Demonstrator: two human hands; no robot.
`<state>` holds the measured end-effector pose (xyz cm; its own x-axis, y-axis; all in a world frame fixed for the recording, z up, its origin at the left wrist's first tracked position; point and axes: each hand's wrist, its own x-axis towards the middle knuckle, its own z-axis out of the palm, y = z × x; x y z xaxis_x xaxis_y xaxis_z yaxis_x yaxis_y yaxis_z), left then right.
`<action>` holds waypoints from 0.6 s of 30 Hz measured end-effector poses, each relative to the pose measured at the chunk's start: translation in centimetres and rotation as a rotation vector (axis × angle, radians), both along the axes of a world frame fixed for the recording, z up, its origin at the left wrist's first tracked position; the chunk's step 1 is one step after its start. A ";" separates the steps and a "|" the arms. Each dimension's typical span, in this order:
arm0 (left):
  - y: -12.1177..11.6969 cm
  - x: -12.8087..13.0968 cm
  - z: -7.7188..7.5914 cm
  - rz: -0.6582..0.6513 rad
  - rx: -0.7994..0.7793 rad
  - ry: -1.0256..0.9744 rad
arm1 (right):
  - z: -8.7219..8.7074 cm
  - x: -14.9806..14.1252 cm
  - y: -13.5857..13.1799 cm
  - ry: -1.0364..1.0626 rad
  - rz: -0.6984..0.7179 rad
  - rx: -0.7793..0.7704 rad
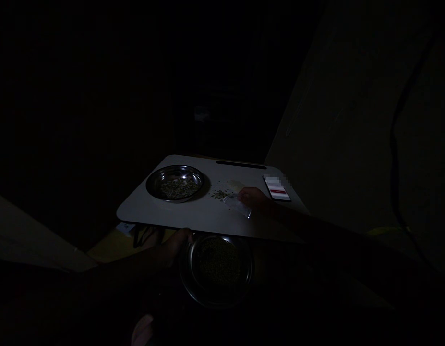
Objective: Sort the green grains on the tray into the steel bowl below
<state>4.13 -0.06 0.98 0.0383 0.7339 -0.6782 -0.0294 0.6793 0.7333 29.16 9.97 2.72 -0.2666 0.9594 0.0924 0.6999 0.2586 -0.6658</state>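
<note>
The scene is very dark. My right hand (254, 198) pinches a small, clear, shiny piece that looks like a plastic bag (237, 205), low over the white table. Beside it lie a small scatter of dark greenish seeds (219, 194) and a pale patch of fine grains (236, 184). My left hand (177, 242) is closed on the left rim of a steel bowl (251, 269) below the table's near edge. Green seeds (222, 262) fill the bottom of that bowl. A second steel bowl (150, 185), holding mixed dark and pale seeds, stands on the table's left side.
The white folding table (204, 218) has a dark slot (241, 164) along its far edge. A phone (277, 187) with a lit screen lies at the right. A wall (352, 144) with a dark hanging cable (393, 144) rises on the right.
</note>
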 end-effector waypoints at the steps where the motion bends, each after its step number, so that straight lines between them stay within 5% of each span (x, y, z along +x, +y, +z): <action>1: 0.0 0.0 0.0 -0.012 -0.007 -0.002 | 0.1 0.5 0.2 -0.024 -0.003 0.023; 6: 0.3 -0.2 -0.5 -0.036 -0.003 -0.036 | -0.5 1.7 0.2 -0.111 0.069 0.020; 12: 0.2 -0.1 -0.5 -0.043 -0.034 -0.033 | -1.6 -1.0 -1.6 0.031 0.324 -0.149; 18: 0.0 -0.1 -0.2 -0.047 -0.026 -0.049 | -1.5 -0.6 -0.4 0.064 0.085 -0.030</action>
